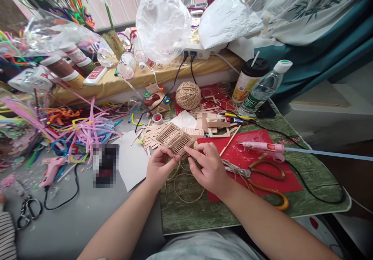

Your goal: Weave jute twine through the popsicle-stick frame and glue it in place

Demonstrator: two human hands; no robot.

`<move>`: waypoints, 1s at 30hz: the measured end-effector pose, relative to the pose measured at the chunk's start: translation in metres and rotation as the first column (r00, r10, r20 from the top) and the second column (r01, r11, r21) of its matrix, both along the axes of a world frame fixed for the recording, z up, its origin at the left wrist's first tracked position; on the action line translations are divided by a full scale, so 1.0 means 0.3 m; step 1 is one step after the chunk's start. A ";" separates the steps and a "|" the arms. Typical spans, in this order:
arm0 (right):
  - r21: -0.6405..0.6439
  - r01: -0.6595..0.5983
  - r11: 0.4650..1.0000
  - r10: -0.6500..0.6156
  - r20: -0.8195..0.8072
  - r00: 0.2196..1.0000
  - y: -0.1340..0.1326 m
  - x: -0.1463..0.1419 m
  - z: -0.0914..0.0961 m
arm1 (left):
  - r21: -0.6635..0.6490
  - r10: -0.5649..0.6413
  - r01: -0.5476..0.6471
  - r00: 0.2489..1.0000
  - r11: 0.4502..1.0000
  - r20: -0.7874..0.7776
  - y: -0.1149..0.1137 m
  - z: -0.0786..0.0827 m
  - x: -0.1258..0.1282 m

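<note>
A small slatted basket-like piece [175,137], made of thin sticks and trimmed with twine, is tilted above the table's front half. My left hand [159,167] pinches its lower left edge between thumb and fingers. With its index finger stretched out, my right hand [208,169] touches the piece's right edge; the thumb stands apart. A loose strand of twine [190,201] hangs from the piece and loops on the green board. Behind it sits a ball of twine [188,96]. Popsicle sticks [150,137] lie scattered beside and behind the piece.
On the right, large scissors [265,174] and a pink glue gun [262,146] rest on red sheets [279,188], near a water bottle [256,93] and lidded cup [247,79]. To the left are pipe cleaners [91,130], another glue gun [53,170] and white paper [132,163]. Black cords cross the table.
</note>
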State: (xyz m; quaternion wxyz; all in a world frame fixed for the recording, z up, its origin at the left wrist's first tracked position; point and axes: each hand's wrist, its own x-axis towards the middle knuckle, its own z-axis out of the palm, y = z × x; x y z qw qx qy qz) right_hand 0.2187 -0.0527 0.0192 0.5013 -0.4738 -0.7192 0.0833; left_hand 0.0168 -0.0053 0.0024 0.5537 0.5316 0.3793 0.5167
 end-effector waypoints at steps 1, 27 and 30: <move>0.001 0.004 1.000 -0.004 -0.020 1.000 0.003 0.001 -0.003 | -0.005 -0.001 0.001 1.000 1.000 0.015 0.001 0.000 0.003; -0.195 -0.275 0.941 0.190 -0.369 0.910 0.002 0.005 -0.058 | -0.434 0.025 0.202 0.886 0.878 0.463 0.044 0.052 0.016; -0.120 -0.217 0.969 0.162 -0.357 0.920 -0.003 0.003 -0.054 | -0.462 -0.012 0.238 0.898 0.854 0.440 0.040 0.045 0.019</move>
